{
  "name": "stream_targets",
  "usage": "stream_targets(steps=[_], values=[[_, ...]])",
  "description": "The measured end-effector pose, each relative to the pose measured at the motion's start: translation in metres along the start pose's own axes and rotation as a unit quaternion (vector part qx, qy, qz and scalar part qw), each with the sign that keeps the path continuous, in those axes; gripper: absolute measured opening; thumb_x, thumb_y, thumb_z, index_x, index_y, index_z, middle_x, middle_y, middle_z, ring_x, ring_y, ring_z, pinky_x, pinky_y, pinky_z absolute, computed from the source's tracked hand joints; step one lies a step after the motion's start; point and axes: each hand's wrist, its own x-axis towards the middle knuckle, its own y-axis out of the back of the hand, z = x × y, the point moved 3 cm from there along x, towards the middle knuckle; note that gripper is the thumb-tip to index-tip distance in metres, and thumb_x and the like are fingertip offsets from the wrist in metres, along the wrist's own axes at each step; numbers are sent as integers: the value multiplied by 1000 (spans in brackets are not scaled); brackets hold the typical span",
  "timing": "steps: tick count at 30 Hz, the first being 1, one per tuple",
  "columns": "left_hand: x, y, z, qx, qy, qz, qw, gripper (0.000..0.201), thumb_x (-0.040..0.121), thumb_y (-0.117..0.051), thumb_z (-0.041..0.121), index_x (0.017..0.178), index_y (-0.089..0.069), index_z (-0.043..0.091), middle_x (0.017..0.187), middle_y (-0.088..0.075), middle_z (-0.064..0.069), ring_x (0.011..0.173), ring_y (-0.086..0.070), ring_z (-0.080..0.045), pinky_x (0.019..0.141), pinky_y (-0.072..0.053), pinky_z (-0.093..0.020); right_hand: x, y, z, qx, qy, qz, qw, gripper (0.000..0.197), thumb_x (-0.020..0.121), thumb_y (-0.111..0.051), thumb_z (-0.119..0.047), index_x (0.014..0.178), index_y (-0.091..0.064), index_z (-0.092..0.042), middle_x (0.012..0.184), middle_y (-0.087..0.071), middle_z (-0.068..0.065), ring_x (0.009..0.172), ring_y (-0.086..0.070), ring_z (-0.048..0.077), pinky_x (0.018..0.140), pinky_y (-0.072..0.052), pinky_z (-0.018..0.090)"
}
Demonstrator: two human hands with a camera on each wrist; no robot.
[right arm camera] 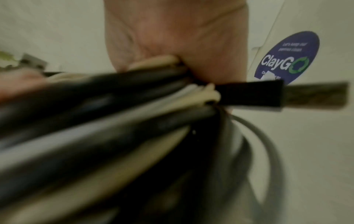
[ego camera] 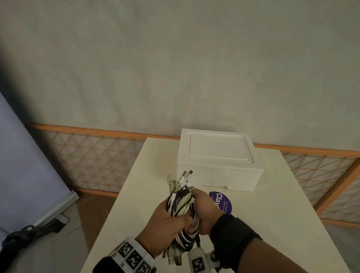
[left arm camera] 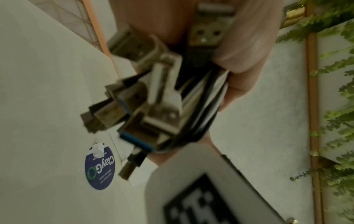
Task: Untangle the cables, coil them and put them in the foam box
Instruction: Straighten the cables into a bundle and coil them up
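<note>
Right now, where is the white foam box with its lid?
In the head view, the white foam box sits lid on at the far end of the white table, beyond the round purple sticker and both hands' cable bundle.

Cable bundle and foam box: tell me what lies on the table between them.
Head view: only bare table between the cable bundle and the foam box; the round purple sticker lies right of the bundle, before the box.

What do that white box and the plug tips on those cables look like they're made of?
The foam box looks like moulded white foam: matte, thick-walled, soft rounded edges. The cables' plug tips look like dull grey metal shells, slightly worn, on what seem plastic-jacketed leads.
</note>
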Motion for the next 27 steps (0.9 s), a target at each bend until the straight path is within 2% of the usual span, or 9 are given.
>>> stream_targets(steps=[3, 5, 9, 13, 14, 16, 20, 23, 27], values=[[7, 11, -3, -37, 17, 15, 999, 24, 60, -69, 15, 84, -71, 12, 78, -71, -8, 75, -68, -25, 70, -53, -34, 8, -4, -4, -39, -5, 8, 999, 35, 84, -53, -33, 88, -64, 0, 83, -62, 17, 69, -60, 23, 62, -49, 27], [13, 24, -10, -56, 44, 58, 996, 13, 69, -65, 8, 81, -70, 6, 77, -72, -11, 74, -69, -27, 67, -53, -31, 19, 2, -10, -145, 38, 79, 986, 45, 87, -54, -32, 106, -61, 8, 106, -65, 25, 89, -64, 28, 82, -52, 35], [18, 52, -26, -29, 120, 78, 989, 17, 62, -61, 12, 52, -53, 0, 57, -56, -20, 56, -59, -28, 63, -49, -31, 7, 2, -30, -465, 229, 229, 824, 49, 101, -31, -44, 126, -54, -8, 130, -57, 8, 116, -51, 16, 102, -35, 27], [19, 57, -31, 19, 149, 14, 989, 10, 59, -58, 10, 64, -60, 1, 59, -57, -18, 57, -57, -26, 63, -46, -33, -1, -31, -18, -606, 311, 157, 715, 70, 89, -30, -67, 140, -40, -19, 141, -46, -3, 130, -40, 14, 113, -24, 37], [18, 53, -30, 39, 145, -19, 989, 9, 60, -58, 9, 63, -62, 1, 57, -57, -17, 56, -58, -25, 65, -47, -34, 3, -33, -14, -603, 313, 138, 721, 76, 83, -32, -74, 136, -44, -21, 135, -50, -4, 125, -45, 13, 110, -29, 37], [17, 49, -26, 63, 131, -62, 987, 8, 61, -57, 8, 56, -63, 5, 54, -59, -15, 55, -59, -25, 66, -48, -33, 10, -33, -13, -517, 312, 112, 789, 74, 71, -45, -80, 115, -58, -21, 109, -64, -3, 102, -58, 12, 94, -44, 34], [20, 58, -14, 93, 101, -53, 989, 14, 63, -57, 6, 71, -68, 7, 60, -63, -17, 58, -62, -26, 59, -49, -29, 18, -21, -3, -324, 291, 112, 893, 63, 61, -64, -71, 79, -64, -10, 73, -65, 1, 70, -60, 12, 75, -49, 33], [26, 62, -11, 110, 95, -38, 989, 17, 62, -58, 9, 76, -68, 9, 56, -62, -14, 55, -62, -25, 58, -50, -29, 17, -21, 7, -282, 280, 124, 909, 56, 65, -67, -71, 71, -67, -16, 68, -66, 9, 63, -62, 17, 66, -51, 34], [34, 57, -24, 137, 102, 26, 985, 13, 69, -57, 8, 77, -66, 13, 56, -63, -6, 57, -65, -27, 62, -50, -35, 28, -14, -6, -377, 260, 196, 867, 71, 67, -62, -74, 67, -56, -3, 51, -48, 1, 46, -46, 13, 51, -40, 30]])
